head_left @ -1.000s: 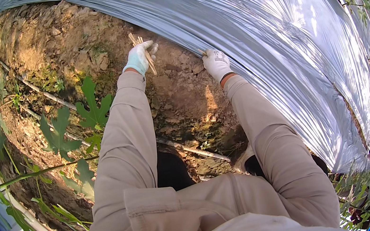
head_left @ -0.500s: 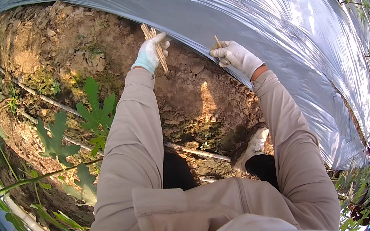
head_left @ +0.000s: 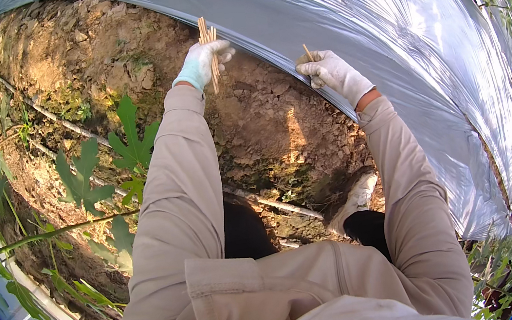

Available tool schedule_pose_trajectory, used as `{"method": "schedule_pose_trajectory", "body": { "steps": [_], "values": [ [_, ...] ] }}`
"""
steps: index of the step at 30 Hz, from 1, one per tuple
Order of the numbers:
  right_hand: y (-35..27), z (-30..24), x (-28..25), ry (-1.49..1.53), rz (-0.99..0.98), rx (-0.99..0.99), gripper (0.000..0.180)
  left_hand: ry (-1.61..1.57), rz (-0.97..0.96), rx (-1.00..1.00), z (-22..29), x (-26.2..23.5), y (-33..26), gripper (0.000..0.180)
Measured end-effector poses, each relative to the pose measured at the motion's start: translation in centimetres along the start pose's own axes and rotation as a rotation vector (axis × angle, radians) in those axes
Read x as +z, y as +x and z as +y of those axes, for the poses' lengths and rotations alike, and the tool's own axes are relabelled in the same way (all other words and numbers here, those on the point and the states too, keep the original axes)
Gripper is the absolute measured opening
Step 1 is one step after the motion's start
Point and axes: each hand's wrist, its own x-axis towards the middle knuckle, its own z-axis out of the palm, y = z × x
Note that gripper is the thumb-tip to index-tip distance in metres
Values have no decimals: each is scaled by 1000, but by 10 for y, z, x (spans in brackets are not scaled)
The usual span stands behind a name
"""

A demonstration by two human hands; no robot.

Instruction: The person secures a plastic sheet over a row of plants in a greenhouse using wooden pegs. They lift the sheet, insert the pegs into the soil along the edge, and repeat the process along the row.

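My left hand, in a white glove with a pale green cuff, is closed around a bundle of thin wooden sticks. It is held over bare soil beside the edge of the plastic sheet. Over that same edge, farther right, my right hand pinches a single short wooden stick whose tip points up from the gloved fingers. Silvery plastic sheeting covers the ground beyond and to the right. Whether the stick's lower end touches the sheet is hidden by the fingers.
Crumbly brown soil runs along the sheet's edge. Thin pipes lie across the dirt. Lobed green leaves and a stem reach in at the left. A light-coloured shoe stands near my right arm. A pale curved rim borders the lower left.
The view has shifted slightly. My left hand has turned, and its stick bundle stands more upright. My right hand still pinches its stick, now slightly farther right in the picture.
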Motion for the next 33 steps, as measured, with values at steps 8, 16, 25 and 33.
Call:
{"method": "schedule_pose_trajectory", "body": {
  "steps": [8,16,25,33],
  "values": [
    [-6,1,7,14,82,-11,25,40,73,-26,2,-9,-7,19],
    [-7,5,13,13,73,-3,23,15,19,-46,-4,18,-2,17],
    [-6,8,14,-17,95,-14,23,126,61,-26,-4,13,-2,19],
    [2,19,22,-36,100,-8,24,244,-9,-35,4,2,-17,12]
  ]
}}
